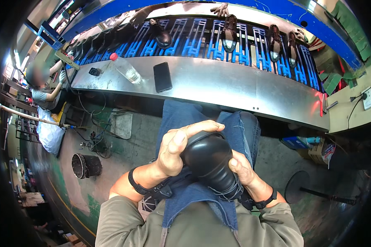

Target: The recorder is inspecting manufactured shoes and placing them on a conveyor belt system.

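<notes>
We hold a black shoe [210, 162] over our lap, above the blue apron [202, 197]. Our left hand [178, 148] wraps its toe, fingers closed across the top. Our right hand [242, 169] grips it from the other side, thumb pressed on the upper. Ahead, a phone [162, 76] and a plastic bottle [126, 69] lie on the steel counter [235, 88], with more shoes [230, 32] on the blue conveyor racks [193, 41] beyond
</notes>
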A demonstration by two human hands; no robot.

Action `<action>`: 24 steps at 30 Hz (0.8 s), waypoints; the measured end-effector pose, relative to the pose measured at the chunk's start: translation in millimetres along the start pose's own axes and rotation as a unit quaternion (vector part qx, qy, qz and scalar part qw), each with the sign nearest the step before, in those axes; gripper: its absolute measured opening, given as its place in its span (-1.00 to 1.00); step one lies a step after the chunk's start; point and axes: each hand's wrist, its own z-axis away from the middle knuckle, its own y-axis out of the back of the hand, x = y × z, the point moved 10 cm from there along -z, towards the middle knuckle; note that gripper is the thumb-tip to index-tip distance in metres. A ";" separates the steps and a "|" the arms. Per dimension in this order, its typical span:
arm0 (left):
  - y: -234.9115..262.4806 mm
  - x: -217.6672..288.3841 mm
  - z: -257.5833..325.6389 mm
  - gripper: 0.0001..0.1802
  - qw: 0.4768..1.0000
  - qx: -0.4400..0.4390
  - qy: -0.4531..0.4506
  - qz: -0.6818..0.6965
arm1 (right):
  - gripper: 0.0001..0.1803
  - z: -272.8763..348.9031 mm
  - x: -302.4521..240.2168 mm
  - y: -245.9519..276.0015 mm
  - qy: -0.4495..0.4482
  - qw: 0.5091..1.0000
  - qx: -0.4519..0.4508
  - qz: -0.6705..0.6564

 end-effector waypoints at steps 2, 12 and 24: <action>0.2 -1.2 0.8 -0.18 1.000 0.005 0.003 0.000 | -0.18 3.0 12.4 4.6 -0.030 0.999 -0.028 0.007; -11.3 -1.1 3.3 -0.21 0.999 -0.037 -0.012 -0.018 | -0.13 8.1 7.1 5.1 -0.026 0.999 -0.019 -0.015; -22.4 41.7 6.7 -0.24 0.968 -0.103 -0.062 -0.222 | -0.15 10.4 8.8 7.2 -0.031 0.997 -0.048 -0.042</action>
